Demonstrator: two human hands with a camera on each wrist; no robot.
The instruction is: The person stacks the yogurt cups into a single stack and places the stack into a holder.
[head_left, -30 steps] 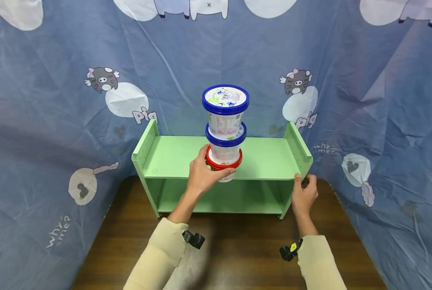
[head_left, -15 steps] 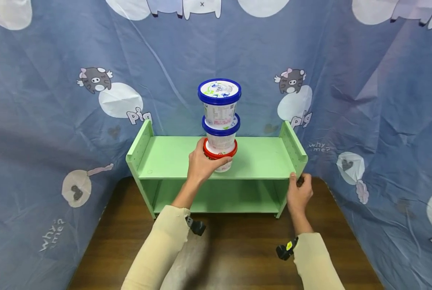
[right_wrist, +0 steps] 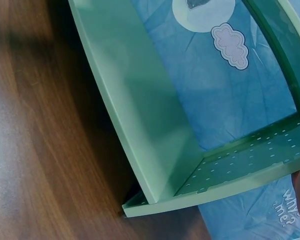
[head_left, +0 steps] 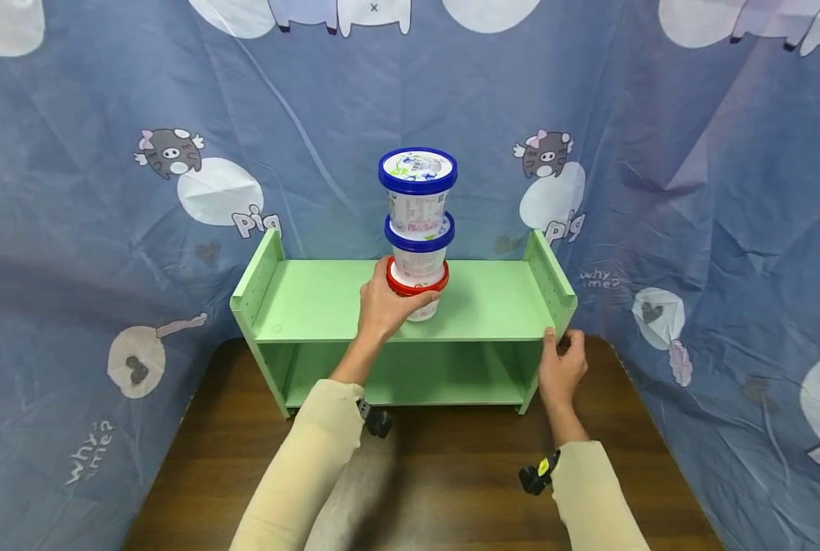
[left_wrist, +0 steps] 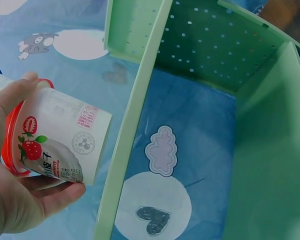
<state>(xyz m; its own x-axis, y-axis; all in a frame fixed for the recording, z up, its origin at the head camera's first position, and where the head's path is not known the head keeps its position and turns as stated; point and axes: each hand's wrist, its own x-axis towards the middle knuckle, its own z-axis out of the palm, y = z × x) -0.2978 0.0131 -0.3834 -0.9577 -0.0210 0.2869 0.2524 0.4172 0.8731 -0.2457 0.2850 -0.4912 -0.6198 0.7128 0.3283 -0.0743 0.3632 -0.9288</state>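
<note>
Three white yogurt tubs stand stacked upright. The bottom tub (left_wrist: 65, 140) has a red lid and a strawberry label. Above it, the middle tub (head_left: 419, 262) and the top tub (head_left: 417, 208) have blue lids. My left hand (head_left: 382, 308) grips the bottom tub, thumb and fingers around its side near the lid. In the left wrist view, its base is close over the upper board of a green two-tier shelf (head_left: 314, 298). My right hand (head_left: 561, 371) holds the shelf's right side panel at its front edge, thumb on the near side; its other fingers are partly hidden.
The shelf's lower board (head_left: 410, 383) lies under the upper one, and raised panels close both ends. A brown wooden tabletop (head_left: 465, 474) carries the shelf. Blue cloth (head_left: 341, 115) with pig prints hangs behind and at both sides.
My left hand has carried the stack of tubs away from me, farther over the upper board. My right hand keeps its hold on the side panel. The head view has shifted slightly.
</note>
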